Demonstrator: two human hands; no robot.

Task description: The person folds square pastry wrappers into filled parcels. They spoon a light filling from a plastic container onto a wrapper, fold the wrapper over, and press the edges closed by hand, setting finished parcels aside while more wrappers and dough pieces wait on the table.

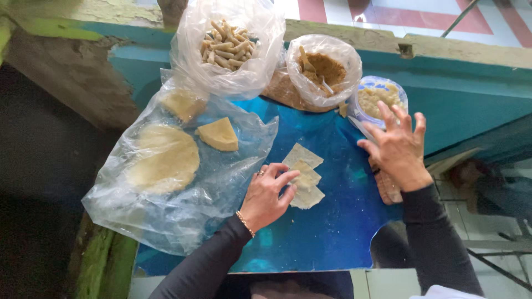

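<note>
A blue table (332, 221) is holding a big plastic bag (183, 199) of dough; the left hand (267, 194) is pressing spread fingers on thin, floppy wrappers (303, 177), gripping nothing. They're probably tearing easily, so lift by an edge. The right hand (396, 148) is hovering open, empty I think.

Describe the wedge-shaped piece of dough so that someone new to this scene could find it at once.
On the blue table, look at the big clear plastic sheet on its left part. The wedge of dough lies near the sheet's upper right. Its neighbours are round flat discs; it alone is a thick triangular wedge with straight cut edges.
</note>
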